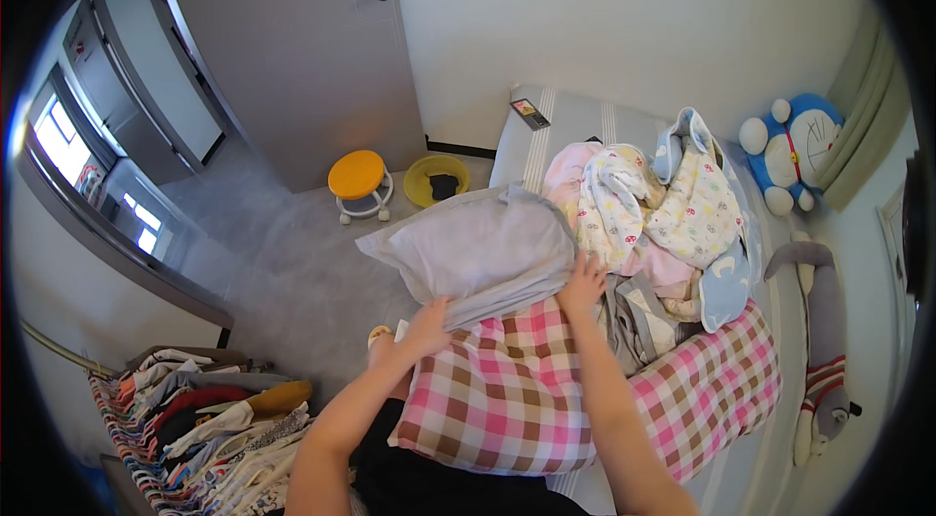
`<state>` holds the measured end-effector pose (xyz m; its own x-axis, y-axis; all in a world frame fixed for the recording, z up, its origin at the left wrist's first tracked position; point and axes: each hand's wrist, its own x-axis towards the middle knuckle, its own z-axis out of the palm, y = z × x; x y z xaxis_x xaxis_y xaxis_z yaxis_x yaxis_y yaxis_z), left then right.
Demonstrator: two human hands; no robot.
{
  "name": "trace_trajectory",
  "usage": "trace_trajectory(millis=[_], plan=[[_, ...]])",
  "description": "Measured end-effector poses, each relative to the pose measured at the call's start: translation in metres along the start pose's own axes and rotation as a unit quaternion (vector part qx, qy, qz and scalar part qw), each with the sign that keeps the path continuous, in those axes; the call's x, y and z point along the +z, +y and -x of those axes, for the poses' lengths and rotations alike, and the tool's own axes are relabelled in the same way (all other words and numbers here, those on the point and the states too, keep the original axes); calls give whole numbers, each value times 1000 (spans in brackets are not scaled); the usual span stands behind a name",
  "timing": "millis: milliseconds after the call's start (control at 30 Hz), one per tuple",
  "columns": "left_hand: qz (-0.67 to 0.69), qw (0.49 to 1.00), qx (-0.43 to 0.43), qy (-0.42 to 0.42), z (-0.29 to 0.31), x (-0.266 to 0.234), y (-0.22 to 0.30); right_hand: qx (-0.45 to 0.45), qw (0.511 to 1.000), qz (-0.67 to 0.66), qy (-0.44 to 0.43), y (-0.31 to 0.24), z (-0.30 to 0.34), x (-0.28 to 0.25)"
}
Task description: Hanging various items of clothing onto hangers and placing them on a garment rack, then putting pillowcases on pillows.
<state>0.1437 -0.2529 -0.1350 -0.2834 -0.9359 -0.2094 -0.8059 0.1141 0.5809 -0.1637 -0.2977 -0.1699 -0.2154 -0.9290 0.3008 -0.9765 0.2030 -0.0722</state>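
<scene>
A light grey pillow is held up in front of me, its far left corner jutting out over the floor. My left hand is closed on its near left edge. At the right edge of the pillow, my right hand grips the cloth; some of its fingers are partly hidden. Just below both hands lies a pink, brown and white checked pillow. Beside my right forearm, a second checked pillow rests on the bed next to a heap of printed baby cloths.
The striped bed bears a phone-like device near its far end. A yellow stool and yellow basin stand by the door. Hanging clothes are at lower left, a blue plush toy at right.
</scene>
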Motion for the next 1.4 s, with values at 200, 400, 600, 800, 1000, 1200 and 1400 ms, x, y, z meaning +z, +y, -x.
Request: trace_trajectory(millis=[200,400,600,800,1000,1200,1400], plan=[[-180,970,64,152,-25,-12,30,202,711,-633,-230,20,31,70],[-58,954,150,253,-85,21,69,222,550,-764,-256,-60,70,-13],[141,944,225,194,-66,57,138,128,714,-652,-219,-51,72,-7],[124,957,229,129,-55,51,109,185,730,-593,-285,-18,42,35],[26,969,207,134,-51,56,88,121,783,-575,207,0,40,43],[-53,945,128,297,-73,59,65,64,821,-551,-139,-31,80,-10],[8,951,31,308,-77,57,54,-272,848,-414,-188,-46,90,-71]])
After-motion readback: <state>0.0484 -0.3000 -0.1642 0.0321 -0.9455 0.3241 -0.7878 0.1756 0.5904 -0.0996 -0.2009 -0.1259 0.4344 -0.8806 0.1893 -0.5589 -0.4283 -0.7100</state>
